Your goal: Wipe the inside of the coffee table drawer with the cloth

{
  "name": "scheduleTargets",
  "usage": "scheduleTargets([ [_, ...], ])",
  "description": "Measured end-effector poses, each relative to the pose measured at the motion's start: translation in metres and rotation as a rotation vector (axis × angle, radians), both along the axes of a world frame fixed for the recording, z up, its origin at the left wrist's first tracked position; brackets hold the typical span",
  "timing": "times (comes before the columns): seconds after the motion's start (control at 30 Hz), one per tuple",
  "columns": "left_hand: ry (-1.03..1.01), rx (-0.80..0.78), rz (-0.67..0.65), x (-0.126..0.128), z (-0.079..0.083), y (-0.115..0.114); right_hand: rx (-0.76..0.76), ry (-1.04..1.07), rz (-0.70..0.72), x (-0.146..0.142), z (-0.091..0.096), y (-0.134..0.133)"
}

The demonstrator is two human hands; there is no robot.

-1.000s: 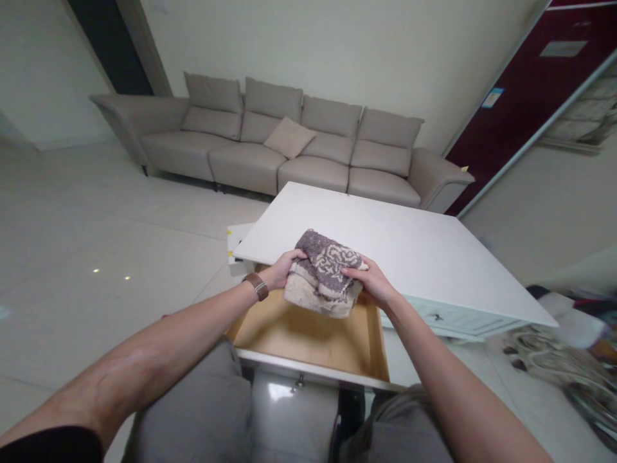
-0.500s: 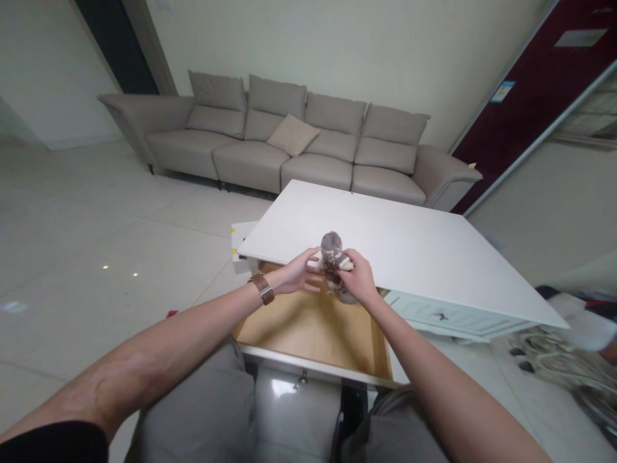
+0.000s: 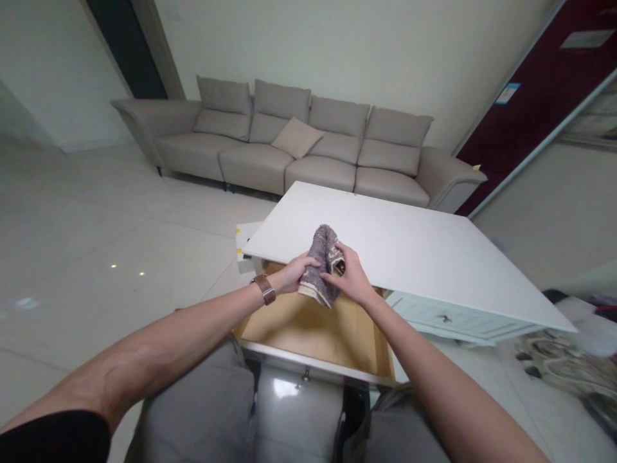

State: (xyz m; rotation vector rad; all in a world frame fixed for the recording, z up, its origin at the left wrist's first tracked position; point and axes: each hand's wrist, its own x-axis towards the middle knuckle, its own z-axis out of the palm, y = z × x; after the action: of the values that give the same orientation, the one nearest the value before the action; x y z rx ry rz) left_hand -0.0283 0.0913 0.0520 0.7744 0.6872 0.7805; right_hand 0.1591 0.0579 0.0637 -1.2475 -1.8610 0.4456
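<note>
A purplish-grey cloth (image 3: 318, 258) with a cream edge and a patterned part on its right is held up over the open drawer. It is folded or bunched, and I cannot tell its exact kind. My left hand (image 3: 295, 272), with a brown watch strap on the wrist, grips its left side. My right hand (image 3: 354, 276) holds the right side, thumb across the front and fingers at the patterned fold. Below both hands, the wooden drawer (image 3: 308, 331) is pulled out towards my knees.
The white table (image 3: 409, 244) spreads out ahead and to the right, with a second, closed drawer (image 3: 443, 316) in its front. A white box (image 3: 245, 241) stands by its left end. Behind is a long grey-brown sofa (image 3: 322, 170). Cables or cloth-like items (image 3: 559, 360) lie at the right.
My left hand has gone from spread fingers beside the cloth to gripping it. The cloth has opened out from a narrow bundle and turned its grey side towards me.
</note>
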Motion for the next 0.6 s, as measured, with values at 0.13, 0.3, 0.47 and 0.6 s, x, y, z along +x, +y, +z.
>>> scheduleTargets([
  [0.13,0.027,0.095,0.018,0.003,0.004,-0.005,-0.088,0.091,-0.075,0.002,-0.002,0.002],
  [0.3,0.003,0.070,0.074,0.009,0.005,-0.004,-0.183,0.196,-0.281,0.007,-0.008,0.014],
  [0.47,0.060,0.033,0.172,0.008,-0.003,0.002,-0.093,0.182,-0.435,0.018,-0.006,0.017],
  [0.6,0.094,0.005,0.268,0.009,-0.006,0.006,-0.029,0.037,-0.403,0.016,0.006,0.006],
])
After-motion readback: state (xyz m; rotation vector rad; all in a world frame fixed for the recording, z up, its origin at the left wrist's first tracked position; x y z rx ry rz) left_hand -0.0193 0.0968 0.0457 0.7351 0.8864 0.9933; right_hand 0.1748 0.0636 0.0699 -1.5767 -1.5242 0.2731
